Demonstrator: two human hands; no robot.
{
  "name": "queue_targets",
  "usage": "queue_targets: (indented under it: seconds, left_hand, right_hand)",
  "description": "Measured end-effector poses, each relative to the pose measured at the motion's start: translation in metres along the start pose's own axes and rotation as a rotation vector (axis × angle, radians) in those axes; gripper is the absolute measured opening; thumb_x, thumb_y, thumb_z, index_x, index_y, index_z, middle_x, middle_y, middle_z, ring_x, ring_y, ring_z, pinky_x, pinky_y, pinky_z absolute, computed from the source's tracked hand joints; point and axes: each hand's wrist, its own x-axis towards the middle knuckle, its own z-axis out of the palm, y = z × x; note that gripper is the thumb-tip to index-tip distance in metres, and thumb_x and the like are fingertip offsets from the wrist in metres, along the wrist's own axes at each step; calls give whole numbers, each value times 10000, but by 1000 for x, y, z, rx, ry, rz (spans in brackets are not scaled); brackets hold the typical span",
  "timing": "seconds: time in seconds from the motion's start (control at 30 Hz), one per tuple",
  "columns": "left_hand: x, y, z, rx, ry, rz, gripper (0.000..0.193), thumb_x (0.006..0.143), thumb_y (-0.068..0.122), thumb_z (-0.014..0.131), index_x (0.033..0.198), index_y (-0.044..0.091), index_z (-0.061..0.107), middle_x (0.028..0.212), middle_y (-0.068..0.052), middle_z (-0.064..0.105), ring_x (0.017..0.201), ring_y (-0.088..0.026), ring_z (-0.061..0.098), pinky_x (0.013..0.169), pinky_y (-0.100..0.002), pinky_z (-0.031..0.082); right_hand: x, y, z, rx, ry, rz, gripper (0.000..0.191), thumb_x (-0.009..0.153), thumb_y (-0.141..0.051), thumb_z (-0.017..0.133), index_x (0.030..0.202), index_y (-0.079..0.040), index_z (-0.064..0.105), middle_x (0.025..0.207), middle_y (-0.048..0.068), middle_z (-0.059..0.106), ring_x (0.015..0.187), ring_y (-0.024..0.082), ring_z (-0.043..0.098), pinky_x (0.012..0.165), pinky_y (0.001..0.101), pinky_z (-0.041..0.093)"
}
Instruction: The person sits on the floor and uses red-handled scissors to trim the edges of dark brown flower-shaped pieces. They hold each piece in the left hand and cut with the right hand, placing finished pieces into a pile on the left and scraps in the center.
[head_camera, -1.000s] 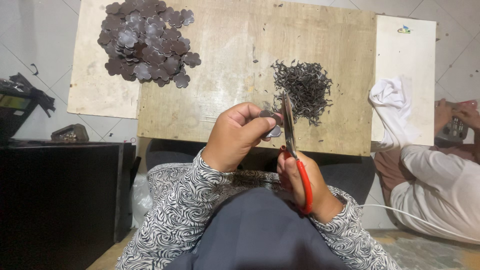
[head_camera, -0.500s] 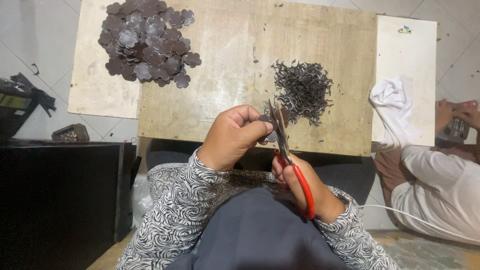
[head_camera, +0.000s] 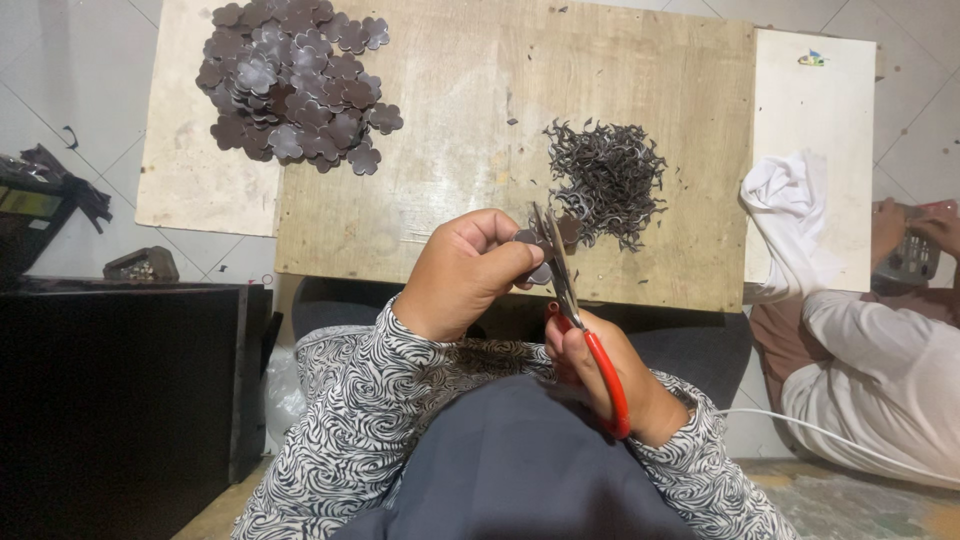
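Observation:
My left hand (head_camera: 468, 272) pinches a small dark brown flower-shaped piece (head_camera: 541, 243) over the near edge of a wooden board (head_camera: 440, 150). My right hand (head_camera: 600, 368) grips red-handled scissors (head_camera: 575, 320), and their blades reach up into the piece. Just beyond my hands lies a heap of thin dark curled trimmings (head_camera: 606, 183). A pile of several cut flower-shaped pieces (head_camera: 293, 82) rests at the board's far left.
A pale board (head_camera: 812, 120) with a white cloth (head_camera: 790, 205) lies to the right. Another person in a white sleeve (head_camera: 880, 370) sits at the right, hands on a small device (head_camera: 908, 258). A black cabinet (head_camera: 110, 390) stands at my left.
The scissors have shifted slightly left and tilted, and the piece has turned between my left fingers. The piles have not moved.

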Motion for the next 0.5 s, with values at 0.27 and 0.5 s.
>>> queue_targets:
  seconds: [0.27,0.5]
  left_hand:
    - [-2,7,-3,-5,-16,-42,78,906,109,667,907,32,654,848,-35,757,739,-60,695,591,-209,515]
    - [0,0,-5,66,0,65,148,958,113,703,1049,-4,692,875,-40,714,754,-75,633,636,-217,515]
  right_hand:
    - [-2,6,0,111,22,89,548,976,-614,512,886,-73,505,717,-15,415,587,73,354,502,237,327]
    - [1,6,-1,80,12,-6,555,991,-628,505,939,-75,492,810,-20,427,689,73,381,578,222,350]
